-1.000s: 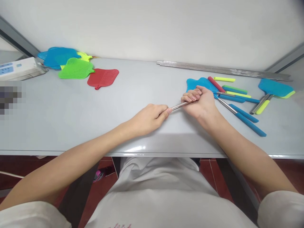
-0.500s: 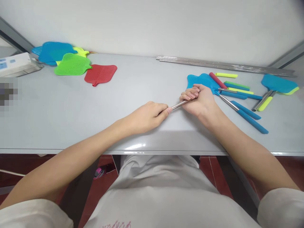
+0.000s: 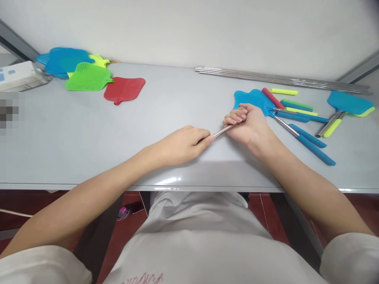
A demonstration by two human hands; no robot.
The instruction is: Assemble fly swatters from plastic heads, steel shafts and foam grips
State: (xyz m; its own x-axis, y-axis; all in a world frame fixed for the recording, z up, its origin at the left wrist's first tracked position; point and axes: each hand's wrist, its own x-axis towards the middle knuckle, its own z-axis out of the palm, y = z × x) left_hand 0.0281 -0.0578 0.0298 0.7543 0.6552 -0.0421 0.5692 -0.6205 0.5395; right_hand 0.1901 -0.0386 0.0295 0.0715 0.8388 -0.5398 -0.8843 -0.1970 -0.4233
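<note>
Between my two hands runs a thin metal tube [image 3: 222, 131], tilted up to the right above the table. My left hand [image 3: 191, 144] is closed around its lower left part, thumb along the tube. Palm turned up, my right hand [image 3: 244, 124] has its fingers curled around the other end, which they hide. Just behind the right hand lie blue fly swatter heads [image 3: 251, 99], partly covered by it. To its right, blue-handled metal rods [image 3: 315, 150] rest on the table near a red grip sleeve [image 3: 272, 98] and several yellow, green and blue sleeves.
Long metal tubes [image 3: 266, 79] lie along the wall. A blue swatter head [image 3: 351, 103] sits at the far right. Red [image 3: 126, 90], green [image 3: 89, 77] and blue [image 3: 66, 61] swatter heads lie at the left, beside a white box [image 3: 22, 77]. The table's front edge [image 3: 183, 188] is close to my body.
Both hands keep their hold on the metal tube with almost no movement. The view has shifted very slightly, and the things on the table stay where they were.
</note>
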